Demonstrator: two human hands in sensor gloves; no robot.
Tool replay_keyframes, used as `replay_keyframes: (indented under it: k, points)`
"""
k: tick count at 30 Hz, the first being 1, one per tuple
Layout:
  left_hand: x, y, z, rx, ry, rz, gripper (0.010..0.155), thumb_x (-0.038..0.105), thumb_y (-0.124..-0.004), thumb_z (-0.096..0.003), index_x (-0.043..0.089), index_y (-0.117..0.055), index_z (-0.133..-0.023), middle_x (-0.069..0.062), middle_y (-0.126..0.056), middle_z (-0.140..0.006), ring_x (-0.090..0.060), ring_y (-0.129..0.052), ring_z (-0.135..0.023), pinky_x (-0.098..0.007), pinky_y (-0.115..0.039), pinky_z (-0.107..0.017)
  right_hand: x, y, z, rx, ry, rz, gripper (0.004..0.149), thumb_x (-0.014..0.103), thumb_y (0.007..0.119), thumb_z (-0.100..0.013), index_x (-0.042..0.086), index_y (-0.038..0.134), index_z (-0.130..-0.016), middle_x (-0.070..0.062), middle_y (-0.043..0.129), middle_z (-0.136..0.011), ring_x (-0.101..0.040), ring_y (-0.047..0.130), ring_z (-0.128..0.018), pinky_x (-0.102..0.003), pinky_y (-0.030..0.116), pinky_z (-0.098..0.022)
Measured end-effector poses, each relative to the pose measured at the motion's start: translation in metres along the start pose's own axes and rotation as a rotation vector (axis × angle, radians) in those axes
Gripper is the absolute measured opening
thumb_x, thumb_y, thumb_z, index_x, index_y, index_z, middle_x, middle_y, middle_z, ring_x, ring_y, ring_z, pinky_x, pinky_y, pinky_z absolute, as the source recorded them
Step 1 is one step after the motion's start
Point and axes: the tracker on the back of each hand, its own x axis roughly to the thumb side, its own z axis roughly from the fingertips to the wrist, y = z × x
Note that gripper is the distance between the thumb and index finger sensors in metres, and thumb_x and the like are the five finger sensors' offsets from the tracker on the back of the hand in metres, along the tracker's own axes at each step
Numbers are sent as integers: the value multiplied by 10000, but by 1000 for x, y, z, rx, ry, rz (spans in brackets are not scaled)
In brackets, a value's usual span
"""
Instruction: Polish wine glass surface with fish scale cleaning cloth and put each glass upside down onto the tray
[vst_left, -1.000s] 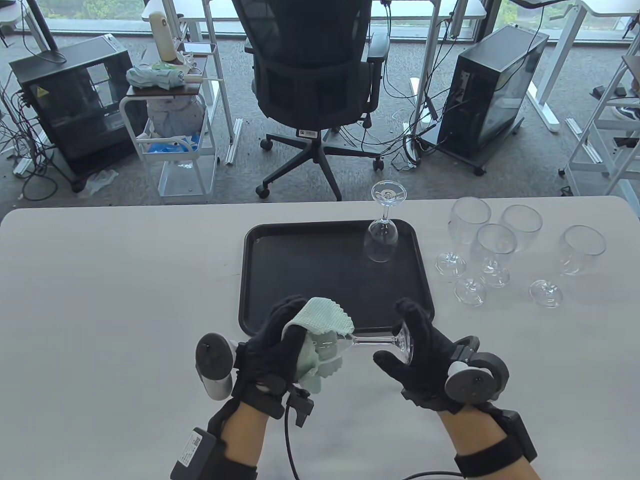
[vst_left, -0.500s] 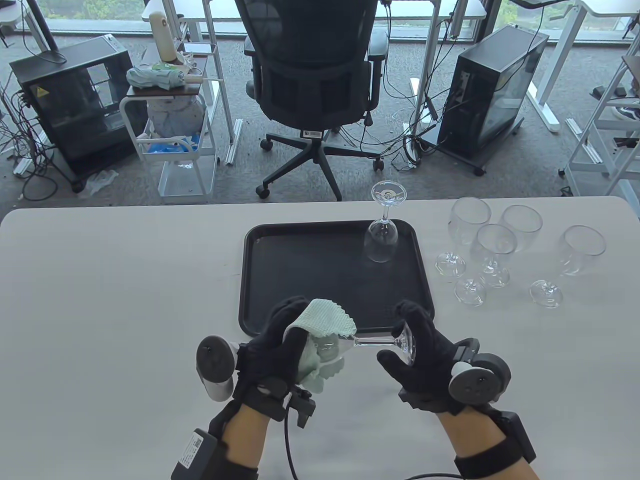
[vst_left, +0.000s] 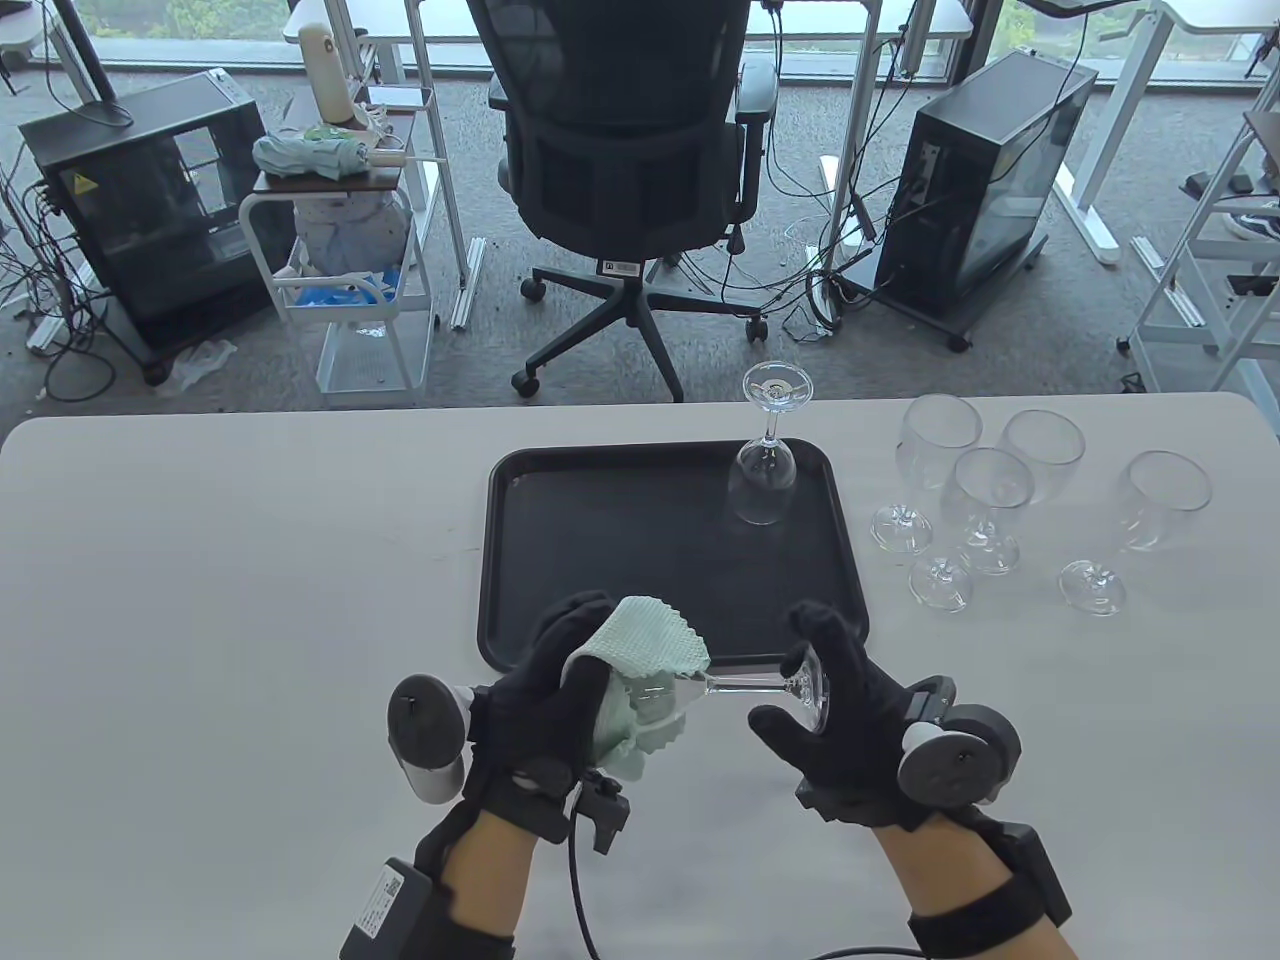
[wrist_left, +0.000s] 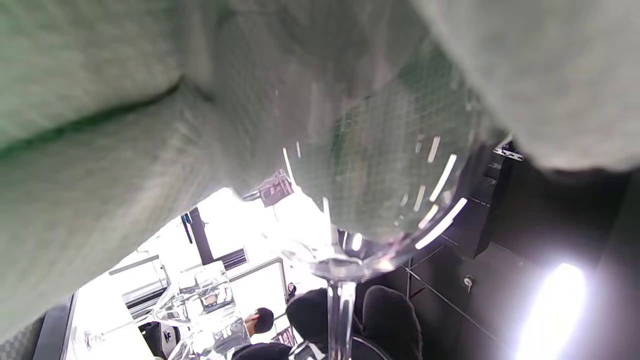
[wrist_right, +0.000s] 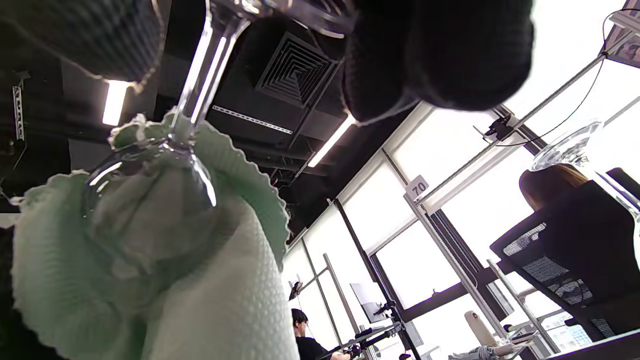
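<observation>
The glass (vst_left: 720, 686) lies sideways above the desk's (vst_left: 200, 600) near edge, stem running left to right. The left hand (vst_left: 545, 690) wraps the cloth (vst_left: 645, 650) round the bowl; right hand (vst_left: 835, 700) fingers clamp the foot, nearer the tray (vst_left: 520, 560).

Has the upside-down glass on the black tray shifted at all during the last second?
No. The upside-down glass stands in the same far right corner of the tray, unchanged against its rim in the table view.
</observation>
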Motion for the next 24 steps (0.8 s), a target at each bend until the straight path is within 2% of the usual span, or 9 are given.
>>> replay_keyframes:
  k: [4,6,7,11,14,19,21,22,24]
  points:
    - [2,0,0,9,-48,-44,579,688,-684,-522,367,-673,-1003,-26,-612,-1116,-363,-716,-951,-559,-858,-448,-11,6,-1,52,236,-234,790,689,759,-481,314,370,-1056,-165,648,-939,-254,927,-456,-346,897,-254]
    - [2,1,0,11,-87,-84,584,693,-692,-513,375,-671,-1001,-19,-609,-1118,-356,-716,-954,-555,-858,-450,-16,9,0,153,405,-398,801,700,755,-483,301,377,-1066,-182,647,-933,-270,915,-453,-362,881,-254]
    - [2,2,-1,9,-84,-84,587,696,-693,-511,374,-673,-1002,-19,-613,-1117,-356,-719,-953,-555,-861,-448,-16,9,0,162,398,-410,805,687,764,-487,301,363,-1069,-191,624,-946,-294,902,-474,-385,869,-274]
    - [-1,3,-1,-4,-41,-62,579,689,-690,-521,366,-674,-1002,-25,-625,-1111,-365,-729,-942,-555,-867,-441,-5,3,-1,78,68,-34,943,693,771,-456,243,210,-1065,-184,526,-1043,-328,913,-543,-420,886,-326]
    - [-4,1,-1,-18,1,17,581,686,-690,-529,358,-671,-1007,-31,-620,-1114,-371,-724,-944,-557,-864,-441,2,-1,1,24,-74,70,957,672,793,-453,271,160,-1049,-163,481,-1057,-320,898,-598,-420,887,-381]
    - [-1,-3,0,0,-24,-10,584,688,-679,-526,358,-664,-1008,-32,-612,-1114,-369,-724,-944,-556,-865,-438,-8,2,-1,20,188,-214,757,682,725,-489,305,390,-1054,-168,654,-929,-265,917,-454,-354,885,-251]
    - [0,-4,2,24,-58,-65,582,689,-679,-519,366,-667,-1003,-25,-607,-1116,-363,-716,-951,-558,-859,-446,-17,6,1,126,419,-386,770,712,691,-495,278,412,-1067,-187,673,-912,-266,912,-433,-355,876,-234]
    - [1,-4,2,29,-66,-80,579,689,-677,-518,367,-672,-999,-23,-614,-1113,-359,-723,-947,-556,-863,-442,-18,7,2,138,411,-418,772,690,711,-500,274,399,-1071,-200,649,-926,-298,899,-454,-384,864,-255]
    - [1,-6,2,20,-60,-91,574,683,-682,-520,365,-672,-997,-26,-613,-1109,-366,-716,-946,-561,-857,-445,-19,7,2,106,341,-307,791,688,698,-502,261,363,-1077,-200,638,-952,-310,909,-477,-396,873,-273]
